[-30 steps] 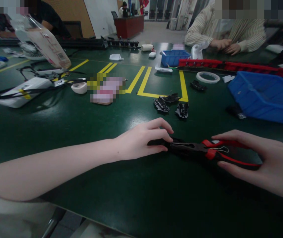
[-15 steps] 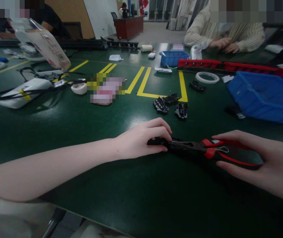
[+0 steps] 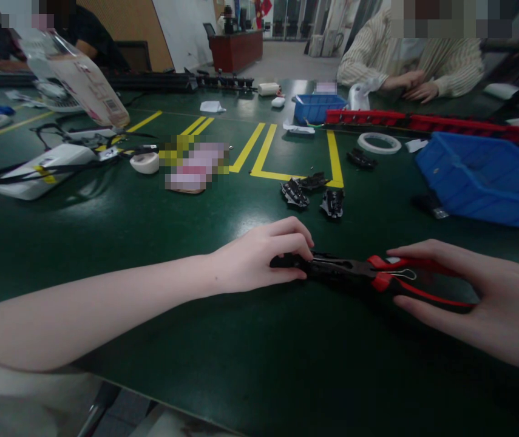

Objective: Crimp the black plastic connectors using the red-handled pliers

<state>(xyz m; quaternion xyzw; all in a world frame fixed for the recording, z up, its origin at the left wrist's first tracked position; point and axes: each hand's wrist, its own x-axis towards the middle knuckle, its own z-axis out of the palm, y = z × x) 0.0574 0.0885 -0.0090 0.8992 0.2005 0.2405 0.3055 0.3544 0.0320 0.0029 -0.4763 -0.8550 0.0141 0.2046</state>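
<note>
Red-and-black pliers (image 3: 380, 273) lie level just above the green table, jaws pointing left. My right hand (image 3: 496, 297) is wrapped round their handles, thumb on the near side. My left hand (image 3: 268, 252) pinches a small black part (image 3: 286, 261) between thumb and fingers. The tips of the pliers' jaws reach this part at my left fingertips; the dark colours hide just what they grip. Beyond the hands lie several similar black parts: a ridged one (image 3: 294, 193), an upright one (image 3: 332, 203), and a single one (image 3: 362, 158) farther off to the right.
A blue bin (image 3: 487, 182) stands at right, with a white tape roll (image 3: 379, 143) and a long red rail (image 3: 405, 120) nearby. A phone (image 3: 198, 167), a white device with cables (image 3: 43, 170) and a bottle (image 3: 88, 85) are at left. A person in a striped sleeve (image 3: 362, 60) sits opposite.
The pliers and my right hand have shifted very slightly left. My left hand keeps its pinch on the black part, almost still.
</note>
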